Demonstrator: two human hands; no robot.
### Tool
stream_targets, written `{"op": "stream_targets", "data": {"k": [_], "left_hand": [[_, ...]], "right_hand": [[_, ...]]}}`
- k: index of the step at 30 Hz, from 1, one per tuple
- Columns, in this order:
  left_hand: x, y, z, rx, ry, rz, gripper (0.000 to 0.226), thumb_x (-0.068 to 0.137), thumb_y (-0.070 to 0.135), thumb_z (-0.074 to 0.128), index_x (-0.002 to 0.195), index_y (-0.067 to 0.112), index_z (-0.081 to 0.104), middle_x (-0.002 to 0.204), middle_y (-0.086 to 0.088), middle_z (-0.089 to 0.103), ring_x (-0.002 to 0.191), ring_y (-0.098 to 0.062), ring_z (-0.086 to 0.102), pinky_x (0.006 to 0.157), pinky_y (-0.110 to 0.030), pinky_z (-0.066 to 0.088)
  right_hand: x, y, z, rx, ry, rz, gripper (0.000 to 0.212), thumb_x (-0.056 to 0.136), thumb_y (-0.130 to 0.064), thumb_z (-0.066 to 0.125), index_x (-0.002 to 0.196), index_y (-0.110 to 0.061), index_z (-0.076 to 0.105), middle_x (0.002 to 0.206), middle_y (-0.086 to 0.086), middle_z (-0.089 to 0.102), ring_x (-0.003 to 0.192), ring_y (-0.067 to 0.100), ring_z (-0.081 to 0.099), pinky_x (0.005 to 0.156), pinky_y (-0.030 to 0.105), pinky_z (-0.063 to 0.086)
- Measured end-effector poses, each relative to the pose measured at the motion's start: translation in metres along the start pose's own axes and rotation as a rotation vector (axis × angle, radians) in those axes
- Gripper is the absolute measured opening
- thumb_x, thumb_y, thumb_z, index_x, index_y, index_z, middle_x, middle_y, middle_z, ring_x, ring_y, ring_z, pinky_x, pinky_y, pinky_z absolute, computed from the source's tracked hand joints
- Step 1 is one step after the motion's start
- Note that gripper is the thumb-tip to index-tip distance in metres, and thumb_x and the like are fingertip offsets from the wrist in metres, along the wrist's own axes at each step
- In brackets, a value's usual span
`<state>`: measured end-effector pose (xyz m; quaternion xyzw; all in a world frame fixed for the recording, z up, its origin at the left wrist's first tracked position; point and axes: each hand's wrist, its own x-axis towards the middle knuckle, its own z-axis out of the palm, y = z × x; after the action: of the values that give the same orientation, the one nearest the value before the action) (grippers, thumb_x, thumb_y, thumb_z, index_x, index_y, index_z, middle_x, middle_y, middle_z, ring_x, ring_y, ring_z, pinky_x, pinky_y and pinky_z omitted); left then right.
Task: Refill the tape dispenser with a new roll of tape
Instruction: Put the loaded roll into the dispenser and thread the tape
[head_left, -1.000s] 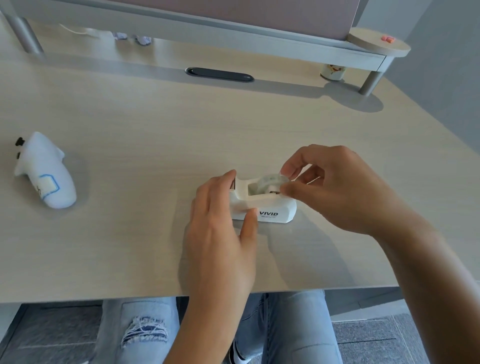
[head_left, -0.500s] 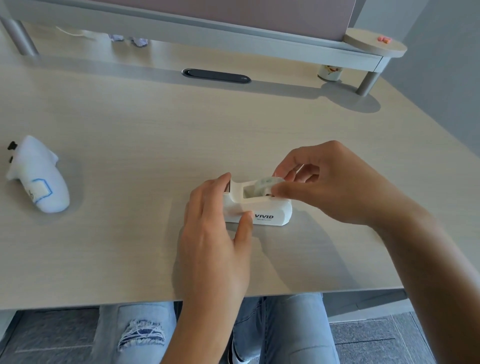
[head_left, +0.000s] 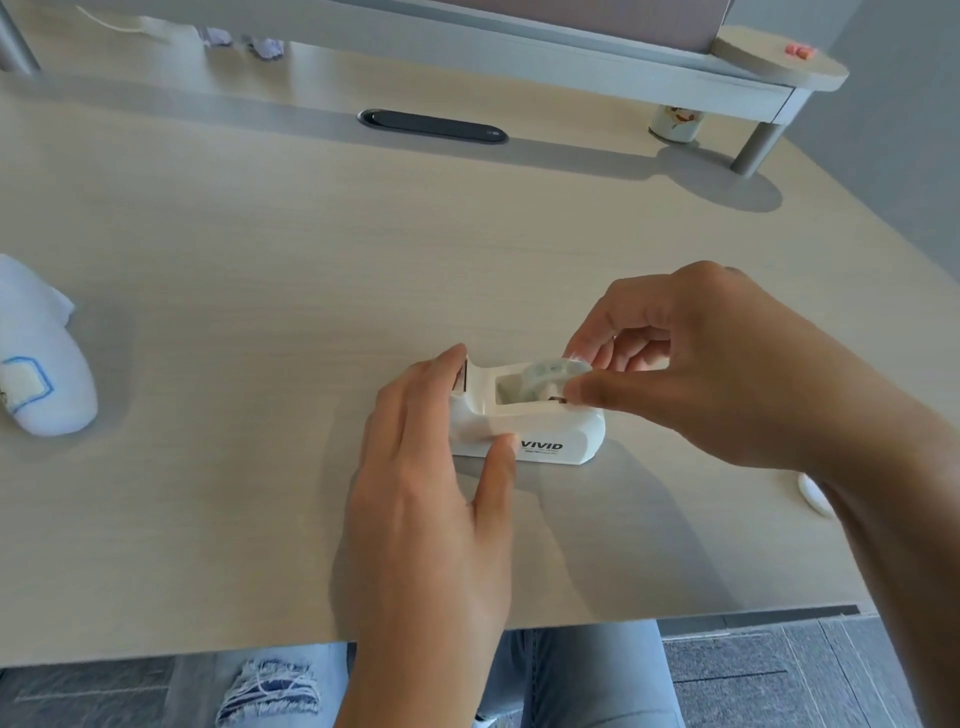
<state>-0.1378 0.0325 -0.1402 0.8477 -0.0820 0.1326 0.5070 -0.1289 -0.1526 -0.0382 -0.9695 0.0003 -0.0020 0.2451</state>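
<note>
Pale wood-grain desk (head_left: 260, 249) fills most of what I can see, with a grey raised shelf (head_left: 571, 57) along the far edge and a dark oval cable slot (head_left: 432, 126) set into the top just in front of it. Near the middle of the desk, close to the person, a white tape dispenser (head_left: 545, 431) sits flat, the word VIVID printed on its near side. The left hand (head_left: 431, 478) steadies it at the cutter end: fingers spread over the far side and front, thumb pressed against the near wall beside the lettering. The right hand (head_left: 717, 364) comes in from the other side, thumb and fingertips pinching a translucent roll of tape (head_left: 550, 376) that sits partly down in the dispenser's open well. Whether the roll is fully seated I can't make out; the fingers cover its right half.

Off at the left edge lies a white object (head_left: 41, 374) with a blue outline on it. A small patterned cup (head_left: 675, 124) stands under the shelf at the far right, and a small white oval thing (head_left: 813, 493) lies on the desk beside the right wrist. Light ripped jeans (head_left: 270, 686) show below the desk edge.
</note>
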Motion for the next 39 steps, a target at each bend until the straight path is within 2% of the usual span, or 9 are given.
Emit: {"op": "stream_targets", "data": {"k": [6,11,16,20,23,26,30,34,39], "left_hand": [[0.000,0.002,-0.001,-0.001,-0.004,-0.012,0.057,0.086,0.024,0.076,0.139,0.034,0.057,0.135,0.015,0.061,0.111,-0.018,0.067,0.077,-0.035,0.054],[-0.001,0.006,-0.003,0.023,-0.010,-0.018,0.057,0.089,0.026,0.073,0.141,0.038,0.053,0.137,0.018,0.058,0.111,-0.013,0.063,0.076,-0.029,0.046],[-0.002,0.005,-0.001,0.017,-0.006,0.015,0.058,0.087,0.028,0.074,0.140,0.032,0.053,0.140,0.011,0.057,0.118,-0.020,0.062,0.088,-0.038,0.054],[0.003,0.013,-0.007,-0.016,0.115,0.080,0.038,0.085,0.021,0.079,0.121,0.014,0.069,0.127,-0.002,0.064,0.118,-0.022,0.056,0.094,-0.010,0.036],[0.017,0.025,-0.014,-0.004,0.100,0.124,0.023,0.084,0.030,0.072,0.102,0.017,0.077,0.102,0.005,0.071,0.101,-0.019,0.060,0.094,-0.034,0.049],[0.033,0.036,-0.015,0.032,-0.017,0.105,0.027,0.082,0.043,0.069,0.095,0.023,0.080,0.093,0.009,0.074,0.097,-0.022,0.064,0.089,-0.052,0.052],[0.047,0.046,-0.011,0.102,-0.072,0.078,0.027,0.081,0.051,0.070,0.090,0.029,0.082,0.086,0.010,0.075,0.093,-0.024,0.064,0.087,-0.051,0.052],[0.050,0.056,-0.004,0.160,-0.123,0.039,0.013,0.082,0.039,0.072,0.082,0.031,0.082,0.082,0.008,0.074,0.088,-0.023,0.067,0.086,-0.050,0.053],[0.052,0.062,-0.005,0.169,-0.098,-0.009,0.007,0.081,0.027,0.076,0.078,0.026,0.082,0.074,0.006,0.077,0.080,-0.025,0.071,0.081,-0.048,0.057]], "right_hand": [[0.000,-0.008,0.007,-0.075,0.046,-0.039,0.005,0.084,-0.034,0.081,0.089,-0.034,0.079,0.076,-0.019,0.070,0.091,-0.003,0.063,0.077,0.014,0.050],[0.000,-0.008,0.004,-0.091,0.010,-0.021,0.011,0.086,-0.038,0.080,0.096,-0.035,0.079,0.083,-0.020,0.070,0.086,-0.001,0.066,0.074,0.015,0.054],[0.000,-0.004,0.013,0.008,0.051,0.028,0.010,0.085,-0.036,0.081,0.094,-0.032,0.078,0.088,-0.017,0.072,0.082,0.003,0.068,0.069,0.016,0.054],[-0.003,0.002,0.020,0.138,0.103,0.070,0.010,0.082,-0.035,0.083,0.092,-0.031,0.080,0.087,-0.010,0.076,0.078,0.006,0.070,0.069,0.020,0.056],[-0.006,0.006,0.026,0.226,0.161,0.075,0.013,0.081,-0.032,0.087,0.091,-0.028,0.081,0.081,-0.008,0.076,0.074,0.007,0.071,0.071,0.023,0.058],[-0.007,0.008,0.028,0.270,0.192,0.056,0.013,0.079,-0.034,0.089,0.086,-0.027,0.080,0.072,-0.010,0.073,0.070,0.007,0.069,0.068,0.020,0.056],[-0.006,0.009,0.029,0.250,0.204,0.033,0.013,0.080,-0.033,0.088,0.087,-0.025,0.079,0.074,-0.010,0.072,0.070,0.006,0.068,0.068,0.016,0.054],[-0.006,0.011,0.028,0.260,0.205,0.013,0.007,0.082,-0.029,0.083,0.085,-0.024,0.079,0.072,-0.010,0.073,0.069,0.004,0.068,0.068,0.018,0.056],[-0.007,0.013,0.030,0.263,0.237,0.005,0.020,0.077,-0.030,0.090,0.089,-0.019,0.079,0.076,-0.008,0.072,0.072,0.006,0.067,0.072,0.022,0.057]]}}
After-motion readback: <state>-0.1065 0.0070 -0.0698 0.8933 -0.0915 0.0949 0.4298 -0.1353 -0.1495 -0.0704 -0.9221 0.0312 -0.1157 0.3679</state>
